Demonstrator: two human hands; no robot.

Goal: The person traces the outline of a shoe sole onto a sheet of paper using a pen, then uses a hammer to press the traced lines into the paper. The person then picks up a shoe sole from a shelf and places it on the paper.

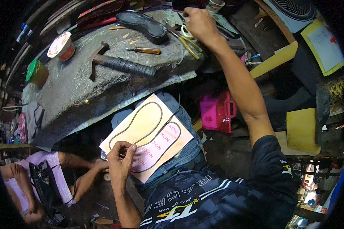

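Observation:
A pale board (pixel 143 118) lies tilted across my lap, with two dark shoe-sole outlines on it and red print over one of them. A thin dark line or cord runs between the outlines and up past the board's far edge. My left hand (pixel 121 159) is at the board's near left edge, thumb and fingers pinched together; whatever is between them is too small to make out. Stretched to the far side of the stone bench, my right hand (pixel 202 26) has its fingers curled, and what they grip is hidden. Pale loop handles (pixel 186 33) show just beside it.
On the stone bench (pixel 80 82) lie a hammer (pixel 122 65) with a wrapped handle, a screwdriver (pixel 143 50) and a black shoe sole (pixel 143 26). A tub (pixel 67 51) and a green-lidded jar (pixel 37 72) stand left. A pink case (pixel 217 112) is right; another person (pixel 51 173) sits lower left.

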